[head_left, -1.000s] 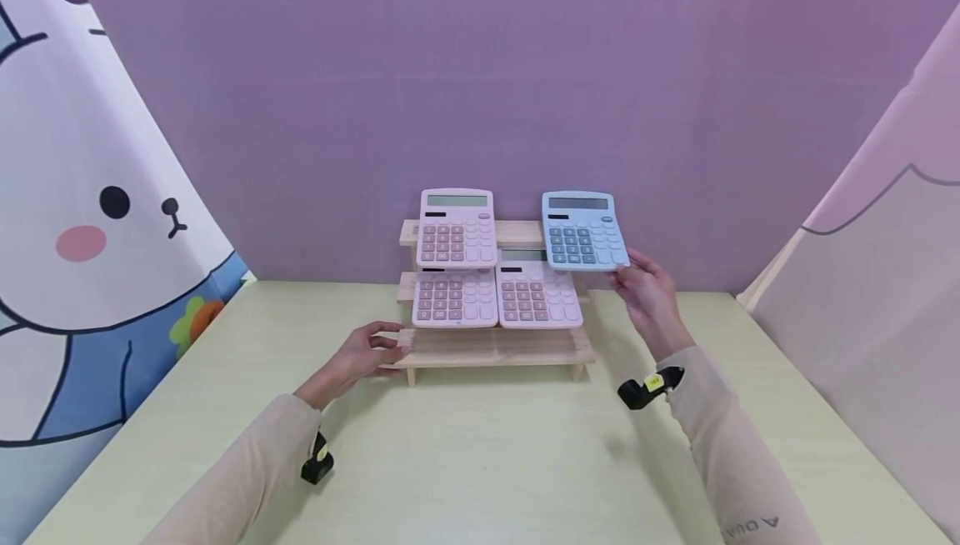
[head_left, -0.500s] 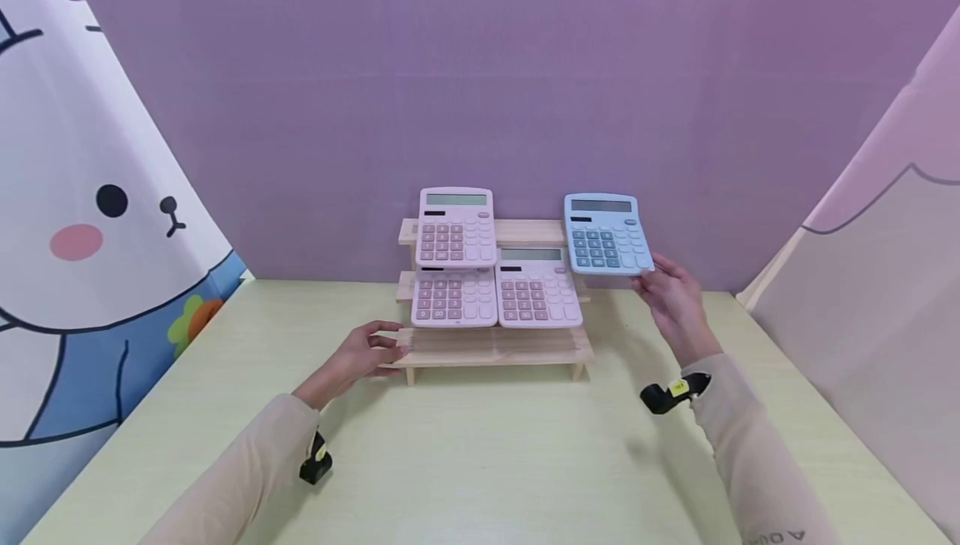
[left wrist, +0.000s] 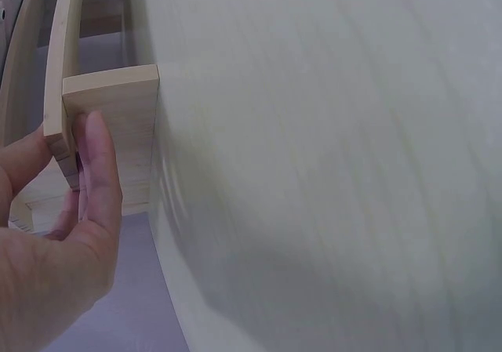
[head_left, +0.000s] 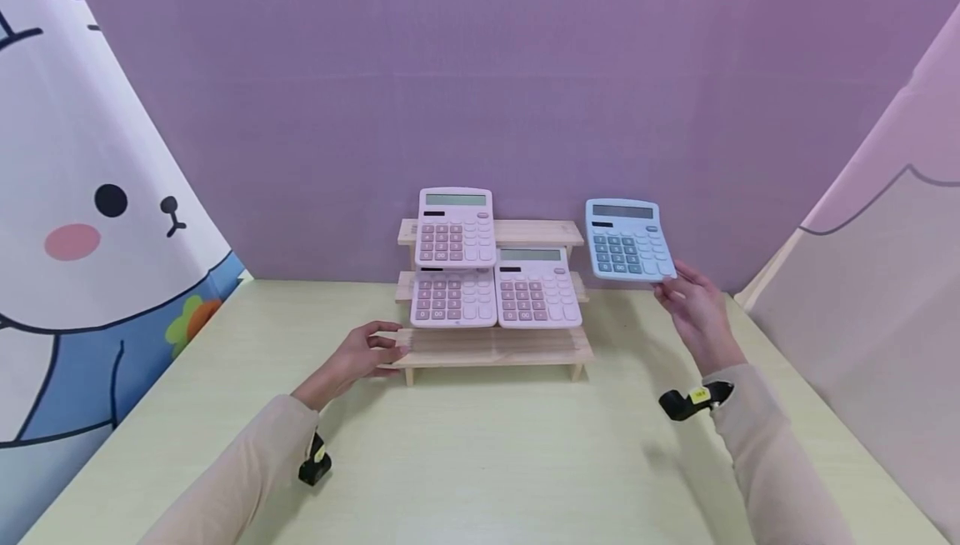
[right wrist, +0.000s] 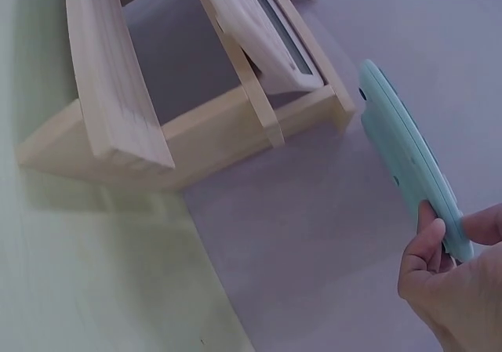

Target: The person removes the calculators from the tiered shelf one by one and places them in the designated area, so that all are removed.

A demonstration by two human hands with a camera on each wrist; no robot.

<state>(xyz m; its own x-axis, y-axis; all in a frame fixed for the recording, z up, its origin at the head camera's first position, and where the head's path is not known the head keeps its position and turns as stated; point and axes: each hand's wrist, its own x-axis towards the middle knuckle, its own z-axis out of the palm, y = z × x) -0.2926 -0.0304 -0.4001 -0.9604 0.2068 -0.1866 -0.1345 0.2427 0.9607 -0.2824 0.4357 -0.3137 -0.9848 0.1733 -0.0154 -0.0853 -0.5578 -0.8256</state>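
A blue calculator [head_left: 628, 241] is held up to the right of the wooden tiered rack [head_left: 495, 349], apart from it. My right hand [head_left: 699, 309] pinches its lower right corner between thumb and fingers; the right wrist view shows the calculator [right wrist: 412, 160] edge-on, with fingertips on its back. My left hand [head_left: 356, 359] grips the left end of the rack's lowest shelf, thumb on top and fingers beneath, as the left wrist view shows at the shelf end [left wrist: 61, 93]. One pink calculator [head_left: 456, 228] leans on the upper tier. Two more, a left one [head_left: 454, 299] and a right one [head_left: 538, 288], lean below it.
The rack stands on a pale yellow-green table [head_left: 480, 453] in front of a purple backdrop [head_left: 480, 95]. A cartoon-printed cloth [head_left: 97, 220] hangs along the left side, and a pale pink and grey cloth [head_left: 870, 278] along the right.
My right hand has carried the blue calculator rightward and slightly down, from in front of the upper tier's right end to beyond the rack. The left hand stays on the lowest shelf.
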